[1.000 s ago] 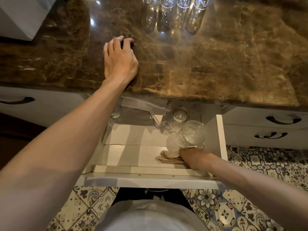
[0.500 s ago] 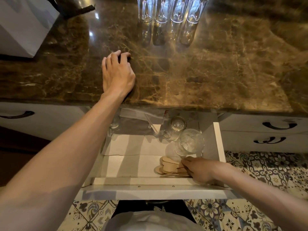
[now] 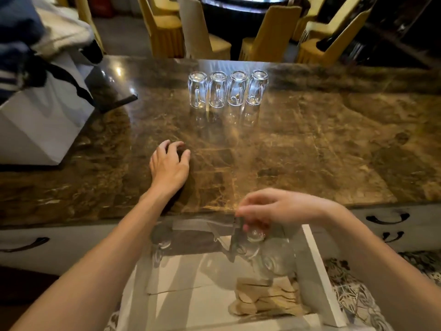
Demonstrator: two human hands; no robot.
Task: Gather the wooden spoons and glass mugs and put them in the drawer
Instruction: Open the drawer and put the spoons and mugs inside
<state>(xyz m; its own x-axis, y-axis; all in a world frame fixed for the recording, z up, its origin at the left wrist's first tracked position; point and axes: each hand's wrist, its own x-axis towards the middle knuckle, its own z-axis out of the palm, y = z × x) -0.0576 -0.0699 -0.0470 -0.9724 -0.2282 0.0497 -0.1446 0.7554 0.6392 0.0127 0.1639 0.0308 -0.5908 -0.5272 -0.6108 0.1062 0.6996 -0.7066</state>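
The counter (image 3: 310, 151) runs wide beyond my fingers, and below my right hand (image 3: 281, 206) the drawer (image 3: 317, 271) stands open. My left hand (image 3: 170, 167) lies palm-down on the stone, fingers (image 3: 167, 145) loosely curled and gripping nothing. Four glass mugs (image 3: 228, 89) stand upside down in a row, well beyond it. My right hand hovers at the counter's edge, fingers bent and empty so far as I can tell — it is blurred. Under it in the drawer sit more glass mugs (image 3: 267, 256), touching, with the wooden spoons (image 3: 267, 299) heaped nearer me. The risk, I judge: lowering another mug in would knock glass on glass — there is little bare room on that side.
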